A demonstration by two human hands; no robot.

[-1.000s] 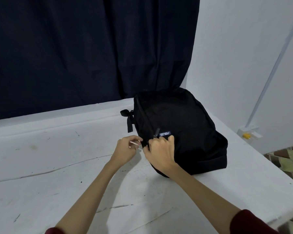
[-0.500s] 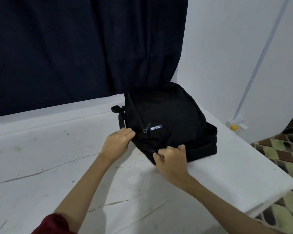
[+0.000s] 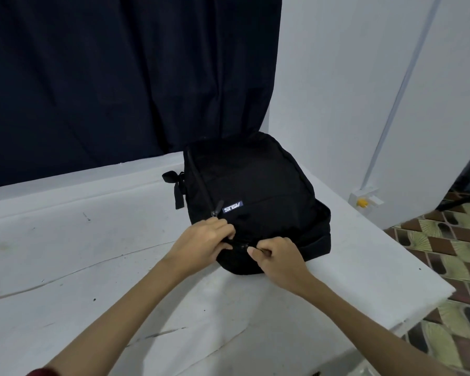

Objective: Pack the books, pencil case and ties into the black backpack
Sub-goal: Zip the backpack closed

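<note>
The black backpack (image 3: 255, 191) lies flat on the white table (image 3: 92, 253), its front face up with a small blue logo tag (image 3: 232, 206) and a zipper pull (image 3: 217, 208) near the tag. My left hand (image 3: 201, 244) grips the bag's near edge with curled fingers. Just to its right, my right hand (image 3: 276, 256) pinches something small at the same near edge, apparently a zipper pull. Books, pencil case and ties are not visible.
A dark curtain (image 3: 120, 77) hangs behind the table. The table's right edge (image 3: 423, 302) drops to a patterned tile floor (image 3: 445, 253). A white wall box with a yellow part (image 3: 362, 199) sits low on the right wall.
My right hand slid right along the bag's near edge, from the logo tag toward the near corner. My left hand shifted from beside the bag onto its near edge.
</note>
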